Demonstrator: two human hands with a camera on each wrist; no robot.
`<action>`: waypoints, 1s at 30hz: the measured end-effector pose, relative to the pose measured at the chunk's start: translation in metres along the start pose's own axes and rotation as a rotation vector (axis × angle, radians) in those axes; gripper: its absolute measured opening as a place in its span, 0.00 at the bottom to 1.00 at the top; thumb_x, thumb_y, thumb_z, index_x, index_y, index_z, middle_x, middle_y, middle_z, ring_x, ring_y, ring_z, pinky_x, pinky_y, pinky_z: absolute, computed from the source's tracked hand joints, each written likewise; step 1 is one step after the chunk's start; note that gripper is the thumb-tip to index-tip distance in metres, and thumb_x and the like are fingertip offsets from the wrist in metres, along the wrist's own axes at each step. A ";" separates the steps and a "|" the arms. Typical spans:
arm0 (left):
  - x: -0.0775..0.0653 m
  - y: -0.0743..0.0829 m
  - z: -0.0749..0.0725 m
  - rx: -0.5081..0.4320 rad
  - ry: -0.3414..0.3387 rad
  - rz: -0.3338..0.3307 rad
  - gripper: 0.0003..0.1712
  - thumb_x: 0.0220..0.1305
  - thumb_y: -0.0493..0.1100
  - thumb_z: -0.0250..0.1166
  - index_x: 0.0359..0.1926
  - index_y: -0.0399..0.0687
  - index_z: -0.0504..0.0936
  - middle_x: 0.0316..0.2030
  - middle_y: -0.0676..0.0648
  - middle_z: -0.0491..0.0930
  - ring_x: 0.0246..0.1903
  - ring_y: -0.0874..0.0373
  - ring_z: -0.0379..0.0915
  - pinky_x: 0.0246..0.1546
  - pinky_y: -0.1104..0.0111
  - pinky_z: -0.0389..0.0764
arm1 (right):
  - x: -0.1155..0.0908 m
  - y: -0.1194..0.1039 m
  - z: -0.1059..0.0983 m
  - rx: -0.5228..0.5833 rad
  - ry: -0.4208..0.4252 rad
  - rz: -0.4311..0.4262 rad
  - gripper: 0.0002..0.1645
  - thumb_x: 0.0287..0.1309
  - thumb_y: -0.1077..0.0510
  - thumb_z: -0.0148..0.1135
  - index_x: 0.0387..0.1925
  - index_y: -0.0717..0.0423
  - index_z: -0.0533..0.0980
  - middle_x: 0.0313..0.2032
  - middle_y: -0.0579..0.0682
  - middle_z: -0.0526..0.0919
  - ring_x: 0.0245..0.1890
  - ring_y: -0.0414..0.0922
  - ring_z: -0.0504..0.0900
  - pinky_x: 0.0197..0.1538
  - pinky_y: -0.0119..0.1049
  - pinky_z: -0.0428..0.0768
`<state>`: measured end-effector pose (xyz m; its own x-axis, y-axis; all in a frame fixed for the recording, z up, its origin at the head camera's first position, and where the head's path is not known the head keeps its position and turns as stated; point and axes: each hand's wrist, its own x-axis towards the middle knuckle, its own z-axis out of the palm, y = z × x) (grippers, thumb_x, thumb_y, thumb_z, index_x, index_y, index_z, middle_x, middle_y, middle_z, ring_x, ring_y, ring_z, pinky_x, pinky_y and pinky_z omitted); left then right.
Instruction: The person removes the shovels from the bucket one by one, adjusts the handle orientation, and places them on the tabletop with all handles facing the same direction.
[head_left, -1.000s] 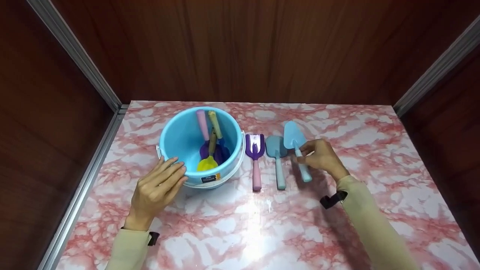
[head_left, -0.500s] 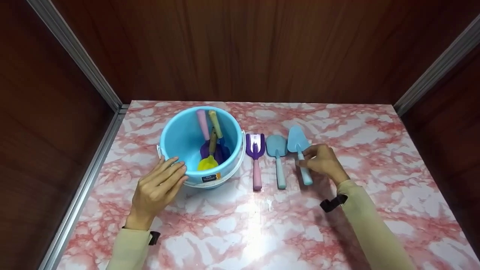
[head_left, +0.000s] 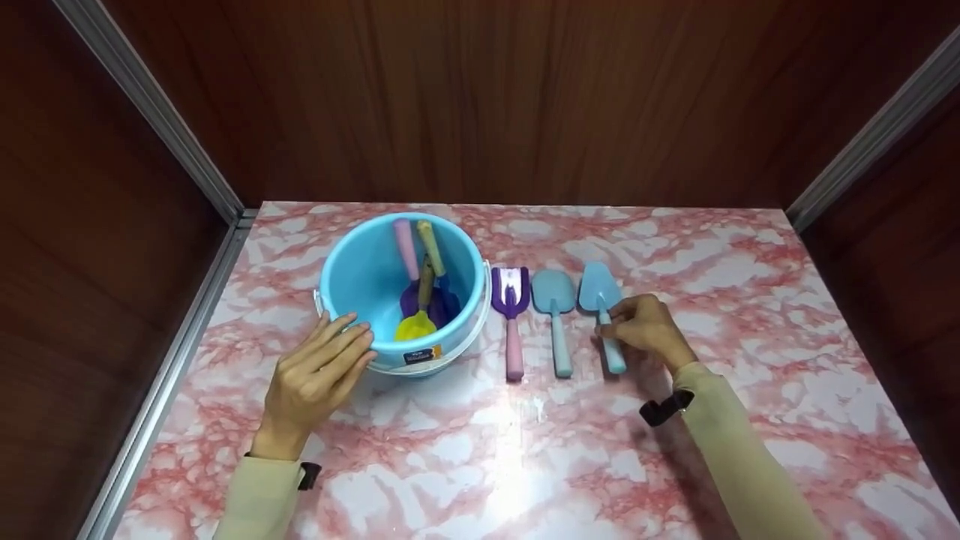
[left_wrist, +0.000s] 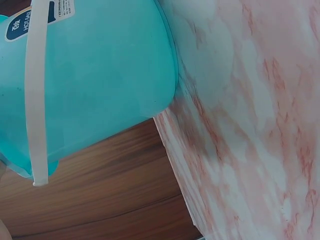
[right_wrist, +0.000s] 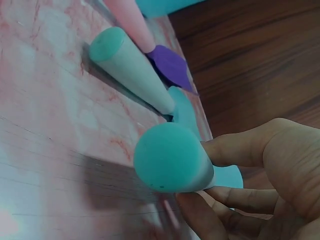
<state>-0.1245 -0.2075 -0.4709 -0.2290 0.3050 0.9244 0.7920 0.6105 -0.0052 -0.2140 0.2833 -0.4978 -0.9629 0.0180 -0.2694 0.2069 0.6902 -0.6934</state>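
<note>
My right hand (head_left: 643,330) pinches the handle of a light blue toy trowel (head_left: 600,289) between thumb and fingers. Seen end-on in the right wrist view, the trowel's handle (right_wrist: 167,157) has a round teal end. To its left lie a grey-blue toy shovel (head_left: 553,292) and a purple toy shovel with a pink handle (head_left: 514,349). My left hand (head_left: 311,375) rests with straight fingers on the near-left rim of a light blue bucket (head_left: 352,240); its thumb is mostly hidden. Inside the bucket are a yellow scoop (head_left: 415,327) and several other toy tools, pink-handled and yellow-handled ones among them.
The bucket's white carrying handle (head_left: 472,341) hangs down at its front. Everything stands on a red and white marbled tabletop (head_left: 570,465). Dark wood panels (head_left: 517,105) close in the back and both sides, with metal strips (head_left: 161,97) at the corners.
My right hand has brought the light blue trowel down and slightly toward me, lining it up beside the grey-blue shovel. The left hand and the bucket have stayed in place.
</note>
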 end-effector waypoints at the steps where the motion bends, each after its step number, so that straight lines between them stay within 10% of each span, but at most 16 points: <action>1: 0.000 0.000 0.000 0.000 0.001 0.001 0.13 0.75 0.44 0.69 0.48 0.38 0.93 0.46 0.40 0.92 0.46 0.37 0.90 0.66 0.47 0.84 | 0.001 0.001 0.000 0.002 -0.002 0.009 0.30 0.55 0.51 0.79 0.54 0.66 0.84 0.46 0.59 0.87 0.39 0.47 0.83 0.35 0.32 0.82; 30: 0.002 -0.003 -0.004 0.031 -0.054 0.026 0.13 0.76 0.44 0.69 0.49 0.39 0.93 0.46 0.40 0.92 0.45 0.40 0.91 0.59 0.46 0.87 | 0.006 0.003 0.000 -0.015 -0.077 0.032 0.30 0.56 0.49 0.81 0.51 0.67 0.82 0.38 0.55 0.84 0.31 0.43 0.84 0.34 0.35 0.86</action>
<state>-0.1251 -0.2115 -0.4672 -0.2391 0.3596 0.9020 0.7806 0.6237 -0.0418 -0.2192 0.2854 -0.5016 -0.9395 -0.0146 -0.3423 0.2346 0.7006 -0.6739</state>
